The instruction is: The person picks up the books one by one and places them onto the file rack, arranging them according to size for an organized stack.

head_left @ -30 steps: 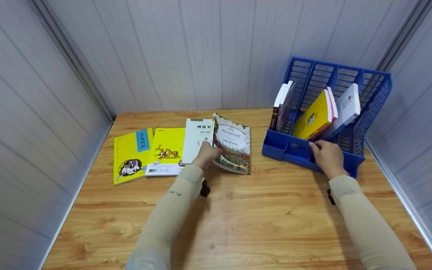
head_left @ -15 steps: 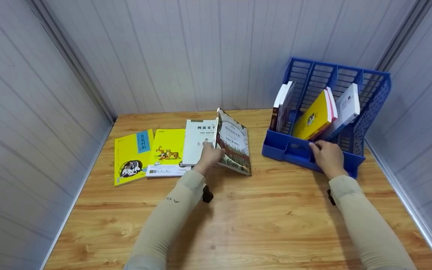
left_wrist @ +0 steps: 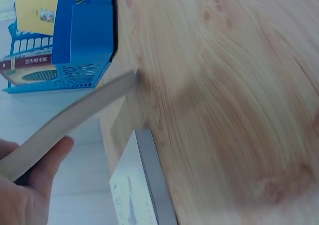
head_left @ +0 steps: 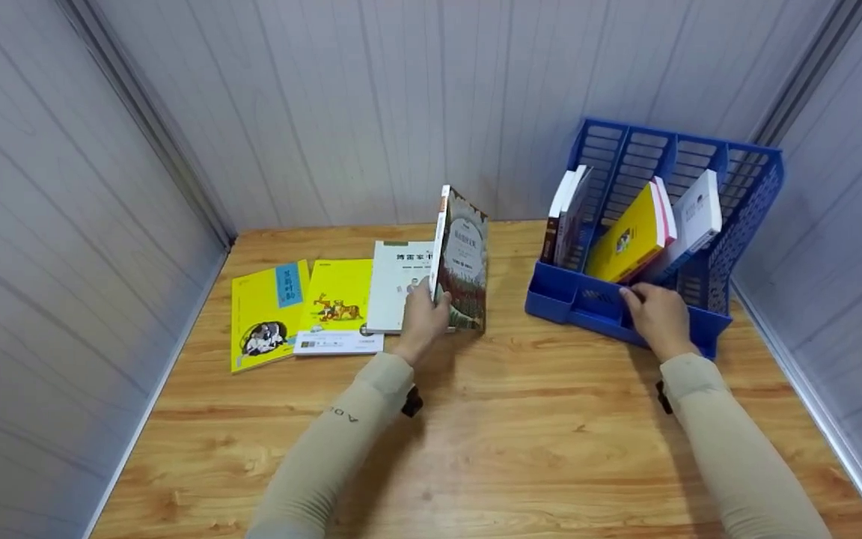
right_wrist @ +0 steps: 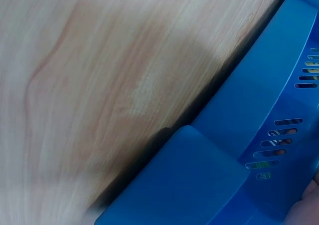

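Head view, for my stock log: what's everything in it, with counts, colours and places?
Table: one, brown, foreground
Walls: three, pale grey, behind and either side
Yellow books: two, yellow, flat, table's left
White book: one, whitish, flat beside them
Held book: one, grey-red, raised, mid-table
Rack: one, blue, table's right
Further books: at least two, brown-white, rack's left
Yellow rack book: one, yellow, mid-rack
Pink-edged book: one, pink, behind it
Rightmost book: one, white-blue, beside that
Left hand: one, gripping held book
Right hand: one, gripping rack front
Sleeves: two, beige, forearms
Wrist attachments: two, black, at wrists
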### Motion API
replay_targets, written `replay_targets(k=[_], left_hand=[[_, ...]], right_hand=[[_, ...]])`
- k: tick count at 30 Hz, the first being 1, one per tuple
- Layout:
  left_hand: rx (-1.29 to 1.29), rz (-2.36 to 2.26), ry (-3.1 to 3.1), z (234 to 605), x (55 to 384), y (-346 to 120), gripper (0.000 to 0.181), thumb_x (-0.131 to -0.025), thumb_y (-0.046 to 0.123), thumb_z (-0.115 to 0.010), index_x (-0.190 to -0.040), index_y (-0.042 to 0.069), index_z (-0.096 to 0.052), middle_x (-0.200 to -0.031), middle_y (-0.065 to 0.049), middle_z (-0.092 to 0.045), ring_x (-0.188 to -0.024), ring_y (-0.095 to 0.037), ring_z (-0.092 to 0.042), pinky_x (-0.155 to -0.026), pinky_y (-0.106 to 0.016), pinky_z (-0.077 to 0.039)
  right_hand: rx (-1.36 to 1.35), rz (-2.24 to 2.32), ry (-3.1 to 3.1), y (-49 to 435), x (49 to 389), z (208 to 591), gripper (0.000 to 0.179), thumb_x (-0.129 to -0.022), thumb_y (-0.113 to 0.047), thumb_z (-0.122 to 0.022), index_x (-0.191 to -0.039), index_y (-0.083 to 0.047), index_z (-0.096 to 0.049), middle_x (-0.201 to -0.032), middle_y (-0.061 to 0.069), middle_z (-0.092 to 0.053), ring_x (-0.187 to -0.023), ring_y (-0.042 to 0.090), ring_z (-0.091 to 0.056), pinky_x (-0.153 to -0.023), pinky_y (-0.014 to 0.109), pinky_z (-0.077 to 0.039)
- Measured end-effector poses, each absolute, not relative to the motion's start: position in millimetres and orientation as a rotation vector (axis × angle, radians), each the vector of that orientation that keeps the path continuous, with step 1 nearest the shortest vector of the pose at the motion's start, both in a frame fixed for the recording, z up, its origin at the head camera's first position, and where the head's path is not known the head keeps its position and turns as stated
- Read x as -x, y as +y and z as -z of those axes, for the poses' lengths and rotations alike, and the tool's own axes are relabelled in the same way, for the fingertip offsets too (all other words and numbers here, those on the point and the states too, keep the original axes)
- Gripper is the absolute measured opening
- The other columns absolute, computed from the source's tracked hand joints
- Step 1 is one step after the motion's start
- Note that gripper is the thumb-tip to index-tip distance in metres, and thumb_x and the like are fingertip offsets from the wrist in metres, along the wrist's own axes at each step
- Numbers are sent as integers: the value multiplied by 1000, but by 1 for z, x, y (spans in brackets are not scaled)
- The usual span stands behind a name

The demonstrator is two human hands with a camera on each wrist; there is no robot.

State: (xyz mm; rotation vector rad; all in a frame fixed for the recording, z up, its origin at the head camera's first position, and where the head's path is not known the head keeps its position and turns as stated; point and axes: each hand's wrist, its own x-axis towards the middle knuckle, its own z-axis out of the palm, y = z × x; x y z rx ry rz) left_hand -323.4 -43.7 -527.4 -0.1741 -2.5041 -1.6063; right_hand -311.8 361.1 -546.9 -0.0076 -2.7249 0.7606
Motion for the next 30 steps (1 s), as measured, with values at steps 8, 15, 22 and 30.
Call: replay_targets(k=[8,15,22,30], left_hand=[[307,1352,-2517,525,313,-47,38,-107,5,-60,-143,-7,-59,-134,-29,-72,-126,-43,-70,-108,-54,-58],[446,1232,-2468,524,306,-52,42,-107,-1,-56,-148,-6,-56,-136,-29,-71,-117,-42,-76,-97,-49,-65],[580,1041,-2379,524,298,-49,53,-96,-11,-60,-149,-4,-56,-129,-26,-76,-115,-39,-78,-97,-49,-65],[760,699,-2266,517,291,-37,49,-97,-8,-68,-145,-11,-58,-136,-25,-73,-112,-36,-79,-89,-43,-67]], right_hand=[[-10,-757,-2761,366,310,545,48,-114,-33,-56,-127,11,-72,-121,36,-74,-109,56,-71,-98,71,-55],[-30,-781,-2694,360,306,535,44,-111,-27,-64,-133,10,-71,-130,37,-70,-117,57,-68,-103,71,-53],[-123,-949,-2474,335,298,520,45,-102,-22,-78,-134,9,-71,-130,33,-73,-120,51,-70,-105,66,-55],[-159,-1329,-2459,296,279,488,70,-102,-27,-79,-159,2,-51,-154,29,-59,-139,47,-60,-116,62,-50]])
